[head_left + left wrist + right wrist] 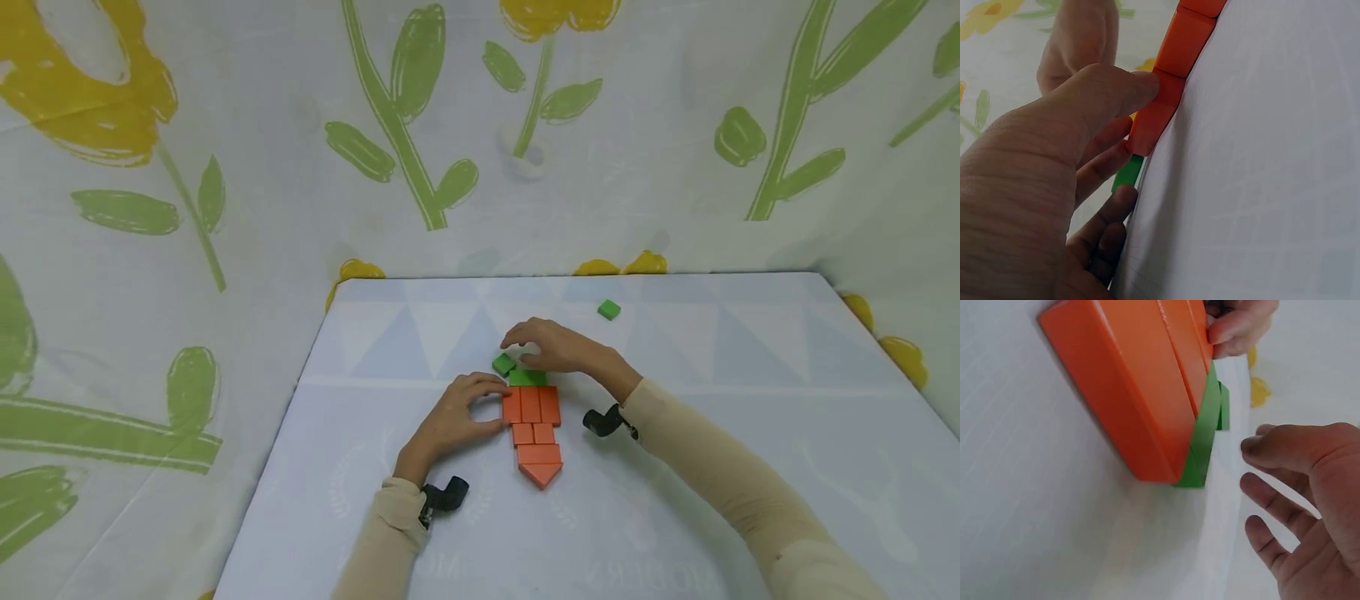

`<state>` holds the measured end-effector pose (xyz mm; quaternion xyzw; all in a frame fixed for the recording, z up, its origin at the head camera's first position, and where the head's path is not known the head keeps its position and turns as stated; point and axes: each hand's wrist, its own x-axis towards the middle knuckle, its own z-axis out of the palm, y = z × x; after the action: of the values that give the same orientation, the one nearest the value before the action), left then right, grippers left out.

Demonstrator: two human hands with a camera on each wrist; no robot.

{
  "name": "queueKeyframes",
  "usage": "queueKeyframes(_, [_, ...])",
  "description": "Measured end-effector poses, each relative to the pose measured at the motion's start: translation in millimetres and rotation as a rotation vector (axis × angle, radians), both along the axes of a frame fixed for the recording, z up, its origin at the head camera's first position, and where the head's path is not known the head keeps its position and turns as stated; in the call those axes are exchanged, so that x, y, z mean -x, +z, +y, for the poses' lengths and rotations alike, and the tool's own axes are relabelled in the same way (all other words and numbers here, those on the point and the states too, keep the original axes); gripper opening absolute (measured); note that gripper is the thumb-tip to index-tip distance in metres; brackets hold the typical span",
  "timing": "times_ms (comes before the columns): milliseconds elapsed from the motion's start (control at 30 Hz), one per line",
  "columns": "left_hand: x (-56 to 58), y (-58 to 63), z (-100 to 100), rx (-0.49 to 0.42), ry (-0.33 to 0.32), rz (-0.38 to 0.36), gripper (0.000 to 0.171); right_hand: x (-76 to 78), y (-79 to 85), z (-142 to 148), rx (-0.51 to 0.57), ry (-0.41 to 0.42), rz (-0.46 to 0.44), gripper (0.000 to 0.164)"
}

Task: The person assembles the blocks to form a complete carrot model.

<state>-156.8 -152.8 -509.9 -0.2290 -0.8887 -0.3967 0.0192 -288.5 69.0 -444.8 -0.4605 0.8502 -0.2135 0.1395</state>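
Note:
Orange blocks (pixel 531 406) lie flat on the table in a column, ending in a triangular block (pixel 541 475) toward me. My left hand (pixel 455 412) holds the left side of the upper orange blocks, thumb at the lower corner and a fingertip at the upper one. Against the far end of those blocks sits a green strip (pixel 528 378), with a small green block (pixel 503 364) just beyond its left corner. Over the green pieces hovers my right hand (pixel 553 345). In the right wrist view, its thumb and fingers (pixel 1265 490) are spread apart with nothing between them.
Another small green block (pixel 609 309) lies near the table's far edge, right of centre. The pale table (pixel 720 467) carries printed triangles and lettering. A flower-patterned cloth (pixel 630 183) hangs behind and at the sides. Both wrists wear black camera mounts (pixel 447 495).

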Motion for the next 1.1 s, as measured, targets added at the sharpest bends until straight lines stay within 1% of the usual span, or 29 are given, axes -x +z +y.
queueKeyframes(67, [0.4, -0.7, 0.5, 0.008, 0.005, -0.003, 0.043, 2.0, -0.6, 9.0, 0.035, -0.061, 0.047, 0.032])
queueKeyframes(133, [0.6, -0.3, 0.6, 0.012, 0.014, -0.012, 0.043, 5.4, 0.0, 19.7, 0.069, -0.147, 0.109, 0.032])
queueKeyframes(233, [0.9, 0.9, 0.2, 0.019, 0.027, -0.023, 0.044, 13.4, -0.3, 40.0, 0.095, -0.320, 0.198, 0.034])
queueKeyframes(333, [0.5, 1.2, -0.2, 0.021, 0.024, -0.021, 0.044, 23.9, -5.0, 64.4, 0.079, -0.491, 0.274, 0.039])
queueKeyframes(400, [0.1, 1.0, -0.1, 0.020, 0.019, -0.015, 0.045, 29.9, -8.8, 80.3, 0.054, -0.585, 0.299, 0.042])
queueKeyframes(500, [-0.7, 0.7, 0.4, 0.010, 0.011, -0.011, 0.044, 37.1, -16.3, 101.1, 0.013, -0.679, 0.278, 0.042])
queueKeyframes(567, [-1.0, 0.4, 1.0, 0.010, 0.010, -0.019, 0.044, 39.7, -19.9, 111.0, -0.009, -0.719, 0.239, 0.040])
queueKeyframes(633, [-1.3, -0.2, 1.5, 0.008, 0.008, -0.022, 0.044, 41.2, -23.1, 117.4, -0.029, -0.741, 0.208, 0.037])
queueKeyframes(700, [-1.5, -0.8, 1.8, 0.010, 0.006, -0.023, 0.044, 41.6, -24.9, 120.3, -0.044, -0.751, 0.199, 0.034])
queueKeyframes(867, [-1.3, 0.5, 1.8, 0.010, 0.009, -0.026, 0.044, 42.6, -28.1, 118.3, -0.053, -0.759, 0.215, 0.033])
queueKeyframes(1000, [-0.6, 1.2, 1.4, 0.010, 0.003, -0.026, 0.044, 38.5, -25.0, 109.5, -0.004, -0.749, 0.222, 0.030])
queueKeyframes(1100, [0.3, 1.1, 1.4, 0.008, 0.002, -0.017, 0.044, 26.5, -19.7, 97.6, 0.068, -0.704, 0.225, 0.028])
